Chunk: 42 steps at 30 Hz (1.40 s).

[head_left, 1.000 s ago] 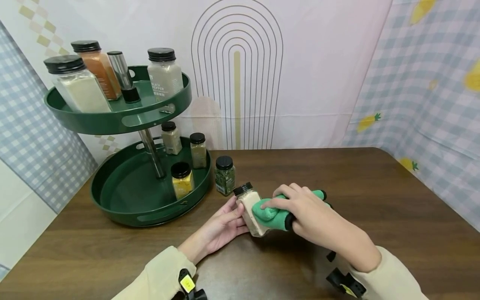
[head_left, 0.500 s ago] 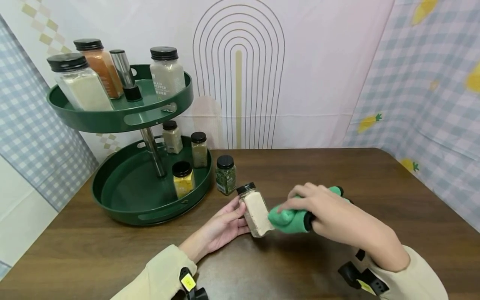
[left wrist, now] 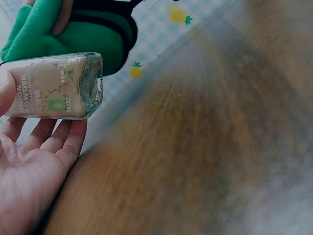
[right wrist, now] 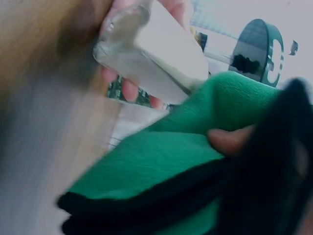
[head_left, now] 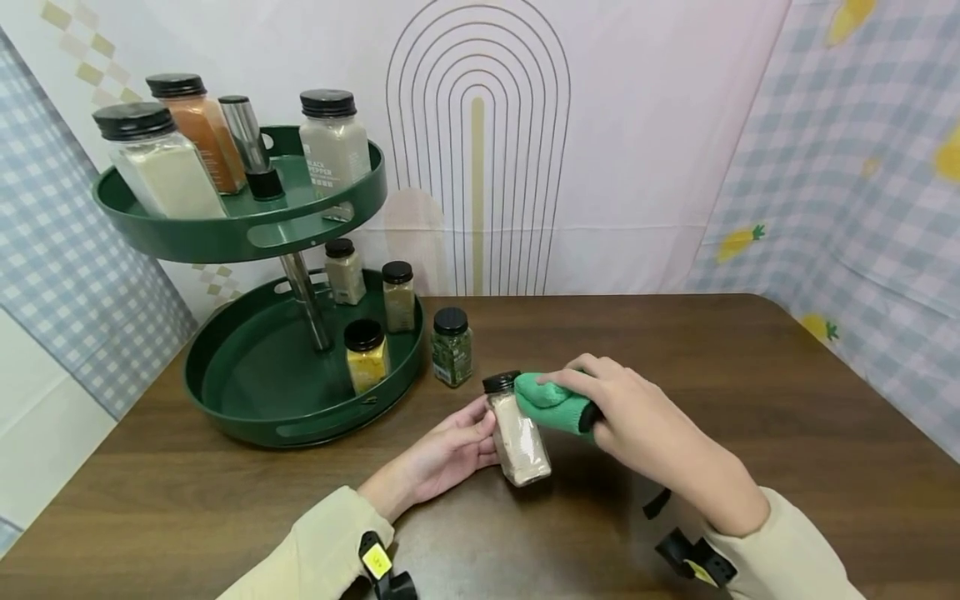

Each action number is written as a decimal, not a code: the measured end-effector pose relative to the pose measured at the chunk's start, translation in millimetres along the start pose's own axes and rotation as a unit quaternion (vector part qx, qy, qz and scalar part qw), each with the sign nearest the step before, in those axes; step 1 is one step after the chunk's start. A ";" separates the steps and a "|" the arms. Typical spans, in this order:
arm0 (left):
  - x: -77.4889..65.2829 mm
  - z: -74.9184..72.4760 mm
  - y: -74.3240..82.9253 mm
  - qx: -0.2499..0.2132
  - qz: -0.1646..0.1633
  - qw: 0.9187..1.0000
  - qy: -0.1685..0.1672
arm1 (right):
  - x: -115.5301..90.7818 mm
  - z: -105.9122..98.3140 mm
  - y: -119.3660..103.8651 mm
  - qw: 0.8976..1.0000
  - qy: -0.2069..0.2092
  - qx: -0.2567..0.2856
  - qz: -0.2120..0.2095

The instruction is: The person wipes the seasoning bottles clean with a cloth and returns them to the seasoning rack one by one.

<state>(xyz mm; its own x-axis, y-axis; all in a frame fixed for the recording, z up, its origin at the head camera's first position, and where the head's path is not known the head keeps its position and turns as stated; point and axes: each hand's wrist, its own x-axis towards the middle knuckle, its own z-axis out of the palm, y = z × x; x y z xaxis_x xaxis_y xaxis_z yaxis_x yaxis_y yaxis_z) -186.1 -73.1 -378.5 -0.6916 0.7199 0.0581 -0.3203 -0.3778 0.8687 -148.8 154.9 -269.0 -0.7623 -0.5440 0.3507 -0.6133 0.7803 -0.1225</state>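
My left hand (head_left: 450, 450) holds a square glass spice jar (head_left: 521, 450) of pale powder, tilted just over the table, black lid at the upper end. In the left wrist view, the thumb lies on the label of the jar (left wrist: 49, 93) and the fingers curl beneath it. My right hand (head_left: 637, 417) grips a folded green cloth (head_left: 551, 402) with black edging. Against the jar's shoulder and lid rests the cloth's front fold. The right wrist view shows the cloth (right wrist: 161, 152) overlapping the jar's lidded end, which is hidden there.
A two-tier green rack (head_left: 247, 433) stands at left. Its upper tray (head_left: 202, 242) bears large jars and a silver cylinder; small jars, one a yellow spice jar (head_left: 367, 367), sit below. A jar of green herbs (head_left: 452, 350) stands on the brown table (head_left: 675, 350) beside the rack.
The cloth pulled away rightward off the jar's side, then came back left and up to its shoulder and lid. The jar has shifted slightly right, still in my left hand.
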 end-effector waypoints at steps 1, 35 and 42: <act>-0.1 0.0 0.0 -0.001 -0.003 1.000 0.002 | -0.7 -0.9 1.0 1.000 -0.012 0.003 0.002; 3.2 0.7 0.8 0.003 -0.010 1.000 0.021 | 1.2 9.0 -8.4 0.996 0.071 -0.007 -0.056; 3.0 -0.9 -1.0 0.014 0.000 1.000 0.018 | 1.0 6.9 -11.0 0.995 0.040 -0.025 -0.083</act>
<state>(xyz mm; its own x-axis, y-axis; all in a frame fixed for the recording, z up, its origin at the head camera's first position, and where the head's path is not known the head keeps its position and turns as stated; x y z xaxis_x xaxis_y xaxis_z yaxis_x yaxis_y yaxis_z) -188.5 -71.1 -379.6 -0.7140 0.6990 0.0406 -0.3024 -0.3601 0.8825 -144.3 143.6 -273.7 -0.6312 -0.6414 0.4360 -0.7165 0.6975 -0.0111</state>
